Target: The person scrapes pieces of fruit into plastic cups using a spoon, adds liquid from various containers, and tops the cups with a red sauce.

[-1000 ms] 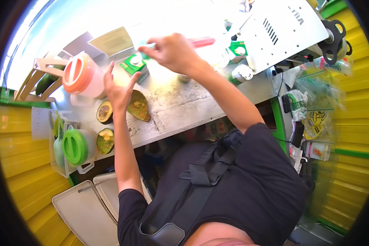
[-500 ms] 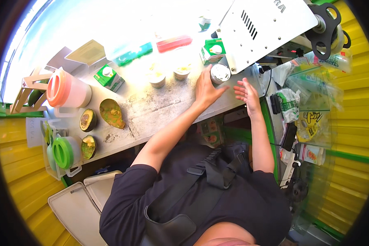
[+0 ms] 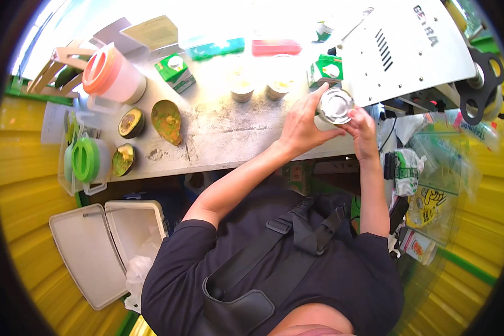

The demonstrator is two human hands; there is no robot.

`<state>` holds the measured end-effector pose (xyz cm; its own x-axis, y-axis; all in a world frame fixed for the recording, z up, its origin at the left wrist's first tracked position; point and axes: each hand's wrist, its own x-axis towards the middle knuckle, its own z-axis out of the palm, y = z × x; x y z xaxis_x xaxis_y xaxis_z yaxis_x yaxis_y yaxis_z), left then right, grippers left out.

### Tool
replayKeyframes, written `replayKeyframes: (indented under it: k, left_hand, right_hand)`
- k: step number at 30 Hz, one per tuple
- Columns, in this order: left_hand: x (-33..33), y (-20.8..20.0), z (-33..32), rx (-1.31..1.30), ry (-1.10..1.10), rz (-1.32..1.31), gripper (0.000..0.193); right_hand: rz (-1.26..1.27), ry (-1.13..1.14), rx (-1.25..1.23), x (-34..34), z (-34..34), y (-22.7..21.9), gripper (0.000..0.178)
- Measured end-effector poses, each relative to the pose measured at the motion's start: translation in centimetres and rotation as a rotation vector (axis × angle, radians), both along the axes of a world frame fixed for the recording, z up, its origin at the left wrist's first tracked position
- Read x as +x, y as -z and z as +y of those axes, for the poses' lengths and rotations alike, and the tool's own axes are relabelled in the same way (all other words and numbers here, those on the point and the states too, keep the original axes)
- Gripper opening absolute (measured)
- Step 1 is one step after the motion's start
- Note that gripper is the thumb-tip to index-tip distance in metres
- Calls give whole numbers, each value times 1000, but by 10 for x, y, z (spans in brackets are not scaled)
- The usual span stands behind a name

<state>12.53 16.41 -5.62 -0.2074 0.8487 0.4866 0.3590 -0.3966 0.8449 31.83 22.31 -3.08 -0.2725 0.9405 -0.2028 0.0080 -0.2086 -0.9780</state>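
Observation:
At the right part of the worktable, I hold a can (image 3: 336,106) with a round, shiny metal top. My left hand (image 3: 305,124) is closed round its left side, thumb reaching along the near side. The fingers of my right hand (image 3: 363,130) are bent in against the can's right rim. Just behind the can stands a green and white carton (image 3: 326,71) with a white cap. Two cups, a left one (image 3: 242,91) and a right one (image 3: 278,87), with pale contents stand to the left of my hands; glare washes out their tops.
A white machine (image 3: 409,50) fills the far right. Leftward on the worktable (image 3: 213,140) are an emptied avocado skin (image 3: 166,122), two avocado halves, another carton (image 3: 175,73) and an orange-lidded jug (image 3: 113,75). A green-lidded jug (image 3: 89,159) hangs off the left edge. Below, a lidded box (image 3: 134,224) is open.
My right hand has come in from apart and now touches the can. The can's top now looks plain and shiny. The whole view has shifted, so the table things appear farther right.

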Motion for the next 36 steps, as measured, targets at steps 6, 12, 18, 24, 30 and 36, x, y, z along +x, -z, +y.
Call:
replayKeyframes:
  k: [6, 12, 18, 24, 30, 36]
  left_hand:
    - [-96, 19, -53, 185, -480, 109, 93]
    - [-147, 83, -33, -105, -434, -11, 77]
    - [-142, 87, -27, -116, -473, -73, 73]
    - [-137, 74, -34, -151, -510, -63, 74]
    - [-142, 62, -83, -64, -638, 69, 73]
    - [-151, 78, -148, 63, -861, 218, 55]
  right_hand:
    - [-75, -3, 298, -52, 47, -73, 83]
    - [-90, -65, 329, -104, 73, -102, 83]
    - [-264, -115, 395, -135, 82, -93, 93]
    - [-459, -149, 639, -165, 63, -83, 96]
    - [-517, -214, 1212, -194, 44, -76, 101]
    - [-515, -220, 1498, -206, 44, -54, 104]
